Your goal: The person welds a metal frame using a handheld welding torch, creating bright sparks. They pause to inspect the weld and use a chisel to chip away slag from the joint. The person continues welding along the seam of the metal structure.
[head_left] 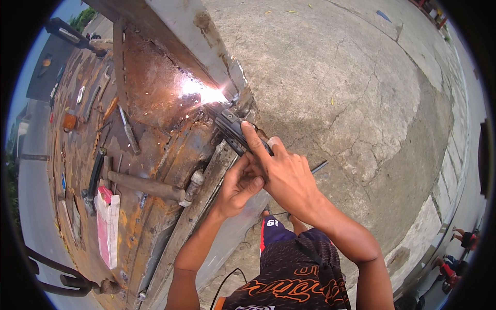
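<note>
A blinding white arc [206,94] burns with sparks at the joint between a rusty triangular plate [147,77] and a grey steel beam [181,31]. Just below the glare is a black welding electrode holder [230,126]. My right hand [284,173] grips it from above, index finger stretched along its top. Against its lower side and the right hand, my left hand [238,188] has its fingers curled in, partly hidden. The electrode's tip is lost in the glare. A thin dark rod [320,166] sticks out beyond my right hand.
On the rusty steel bench [170,160] to the left lie a hammer [150,186], a chisel-like tool [129,132], a black-handled tool [95,175] and a pink-and-white box [107,227]. A black cable [227,276] hangs by my legs. Other people [449,268] are at the far right.
</note>
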The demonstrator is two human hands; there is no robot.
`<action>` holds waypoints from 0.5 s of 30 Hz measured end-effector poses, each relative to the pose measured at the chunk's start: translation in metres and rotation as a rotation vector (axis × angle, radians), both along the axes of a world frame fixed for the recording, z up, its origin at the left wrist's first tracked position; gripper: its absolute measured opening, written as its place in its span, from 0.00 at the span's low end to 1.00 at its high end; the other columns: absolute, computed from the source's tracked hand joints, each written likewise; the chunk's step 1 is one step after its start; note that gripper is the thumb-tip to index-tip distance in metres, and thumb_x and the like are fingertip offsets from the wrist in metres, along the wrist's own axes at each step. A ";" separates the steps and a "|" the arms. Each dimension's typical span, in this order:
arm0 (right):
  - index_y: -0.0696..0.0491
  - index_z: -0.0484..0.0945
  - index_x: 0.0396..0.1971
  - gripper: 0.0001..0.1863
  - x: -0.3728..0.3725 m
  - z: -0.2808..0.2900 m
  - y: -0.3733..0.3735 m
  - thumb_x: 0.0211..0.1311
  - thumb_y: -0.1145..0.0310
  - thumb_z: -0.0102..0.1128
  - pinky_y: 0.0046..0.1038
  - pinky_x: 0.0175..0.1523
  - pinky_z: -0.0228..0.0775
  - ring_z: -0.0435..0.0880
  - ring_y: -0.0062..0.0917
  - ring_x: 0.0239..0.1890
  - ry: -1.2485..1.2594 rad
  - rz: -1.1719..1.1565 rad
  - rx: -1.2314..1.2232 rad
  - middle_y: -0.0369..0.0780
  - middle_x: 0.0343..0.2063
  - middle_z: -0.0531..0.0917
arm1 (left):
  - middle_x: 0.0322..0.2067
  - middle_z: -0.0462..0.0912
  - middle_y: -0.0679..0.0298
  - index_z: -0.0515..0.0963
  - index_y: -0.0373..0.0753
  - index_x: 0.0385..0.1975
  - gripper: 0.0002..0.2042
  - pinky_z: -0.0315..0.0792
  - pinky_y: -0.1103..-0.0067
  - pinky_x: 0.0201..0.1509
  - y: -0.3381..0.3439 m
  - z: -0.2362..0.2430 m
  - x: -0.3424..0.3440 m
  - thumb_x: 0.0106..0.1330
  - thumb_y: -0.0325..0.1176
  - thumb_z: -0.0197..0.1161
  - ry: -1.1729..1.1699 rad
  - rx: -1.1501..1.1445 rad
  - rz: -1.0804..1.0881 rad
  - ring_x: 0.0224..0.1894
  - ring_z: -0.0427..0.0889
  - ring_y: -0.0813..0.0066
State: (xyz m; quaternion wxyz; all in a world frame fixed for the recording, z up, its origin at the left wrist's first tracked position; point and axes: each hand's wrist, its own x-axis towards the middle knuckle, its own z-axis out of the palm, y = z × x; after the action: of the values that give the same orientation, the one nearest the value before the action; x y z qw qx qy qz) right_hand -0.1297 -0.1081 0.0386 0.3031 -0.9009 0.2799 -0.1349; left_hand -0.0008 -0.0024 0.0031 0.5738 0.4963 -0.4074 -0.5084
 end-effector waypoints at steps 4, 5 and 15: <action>0.46 0.49 0.76 0.46 0.000 0.002 0.000 0.57 0.71 0.61 0.43 0.31 0.79 0.85 0.48 0.29 0.001 0.025 -0.108 0.56 0.40 0.77 | 0.40 0.76 0.64 0.66 0.31 0.58 0.22 0.69 0.83 0.50 0.000 0.001 0.000 0.70 0.37 0.61 -0.010 0.011 0.008 0.43 0.75 0.81; 0.51 0.48 0.75 0.46 0.000 0.002 0.000 0.57 0.71 0.60 0.40 0.29 0.80 0.86 0.45 0.30 0.002 0.038 -0.165 0.54 0.38 0.77 | 0.40 0.76 0.64 0.66 0.31 0.58 0.22 0.69 0.83 0.50 0.000 0.001 0.000 0.70 0.37 0.61 -0.018 0.010 0.010 0.43 0.75 0.81; 0.54 0.49 0.75 0.46 0.000 0.004 0.000 0.56 0.70 0.62 0.38 0.27 0.79 0.87 0.43 0.29 0.004 0.044 -0.165 0.54 0.39 0.78 | 0.40 0.76 0.64 0.67 0.30 0.57 0.22 0.68 0.82 0.50 0.001 0.000 -0.001 0.70 0.38 0.61 -0.009 0.004 0.026 0.44 0.75 0.80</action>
State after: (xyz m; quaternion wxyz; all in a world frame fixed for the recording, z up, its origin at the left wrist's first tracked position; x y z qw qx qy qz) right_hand -0.1294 -0.1083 0.0425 0.2301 -0.9290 0.2486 -0.1488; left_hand -0.0014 -0.0015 0.0034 0.5776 0.5049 -0.4025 -0.4995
